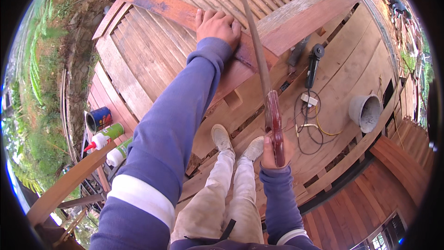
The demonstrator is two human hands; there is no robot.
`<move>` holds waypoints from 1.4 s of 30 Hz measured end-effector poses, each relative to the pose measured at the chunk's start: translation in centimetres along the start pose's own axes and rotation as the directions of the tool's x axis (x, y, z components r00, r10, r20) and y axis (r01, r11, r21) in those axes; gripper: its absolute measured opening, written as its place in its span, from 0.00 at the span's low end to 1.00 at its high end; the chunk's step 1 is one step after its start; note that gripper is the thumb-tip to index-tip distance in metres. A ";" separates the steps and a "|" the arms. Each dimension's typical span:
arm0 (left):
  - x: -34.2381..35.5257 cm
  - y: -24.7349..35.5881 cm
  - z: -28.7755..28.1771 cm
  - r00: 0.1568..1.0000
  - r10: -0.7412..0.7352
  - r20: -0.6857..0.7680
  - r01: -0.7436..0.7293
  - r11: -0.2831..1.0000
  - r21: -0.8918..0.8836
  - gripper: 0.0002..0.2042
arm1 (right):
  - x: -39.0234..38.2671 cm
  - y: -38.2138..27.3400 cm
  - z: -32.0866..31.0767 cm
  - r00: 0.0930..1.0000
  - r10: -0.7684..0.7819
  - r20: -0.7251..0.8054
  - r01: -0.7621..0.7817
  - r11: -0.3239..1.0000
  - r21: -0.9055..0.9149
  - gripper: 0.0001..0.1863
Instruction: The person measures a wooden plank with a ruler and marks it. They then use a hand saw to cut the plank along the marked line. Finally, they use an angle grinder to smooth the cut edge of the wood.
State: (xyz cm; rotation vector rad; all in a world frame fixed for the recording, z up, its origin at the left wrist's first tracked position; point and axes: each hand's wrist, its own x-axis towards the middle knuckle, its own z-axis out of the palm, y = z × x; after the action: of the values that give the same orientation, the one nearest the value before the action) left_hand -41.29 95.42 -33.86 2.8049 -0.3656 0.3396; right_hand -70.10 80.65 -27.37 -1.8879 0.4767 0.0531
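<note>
My right hand (286, 152) is closed around the dark red, glossy handle of one handsaw (263, 71), whose long, narrow grey blade runs up and away from that hand and tapers to its far end. My left hand (216, 28) rests on one long, reddish-brown, dark-stained wooden board (162, 5), its fingers bent and close together; I cannot tell how far they wrap over the board's edge. The saw blade passes just right of my left hand, across the right end of the board as I see it; I cannot tell whether the two touch.

Beyond my left hand, and to its left, spreads one slatted brown wooden surface (152, 41). One wide, weathered, pinkish-grey plank (314, 14) slants away to the right of the same hand.

Beyond my right hand and to its right lie one black angle grinder (312, 67) and one white rectangular socket block (309, 100). Farther right of that hand is one round grey bucket (355, 111), tipped to show its inside.

Left of my left hand and nearer to me are one blue cylindrical can (102, 118) and two green-and-white plastic bottles (111, 131), one with a red nozzle. My two pale shoes (221, 136) are left of my right hand.
</note>
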 end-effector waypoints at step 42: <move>0.2 -0.1 -0.1 1.000 -0.011 -0.023 0.010 0.999 -0.033 0.12 | -5.2 2.1 -1.2 0.982 -0.163 -0.092 0.151 0.981 -0.125 0.11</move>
State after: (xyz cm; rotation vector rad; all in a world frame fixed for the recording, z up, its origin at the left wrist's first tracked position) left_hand -41.06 95.45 -33.75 2.7670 -0.3477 0.3601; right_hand -75.81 80.47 -27.40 -2.0453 0.3989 -0.1229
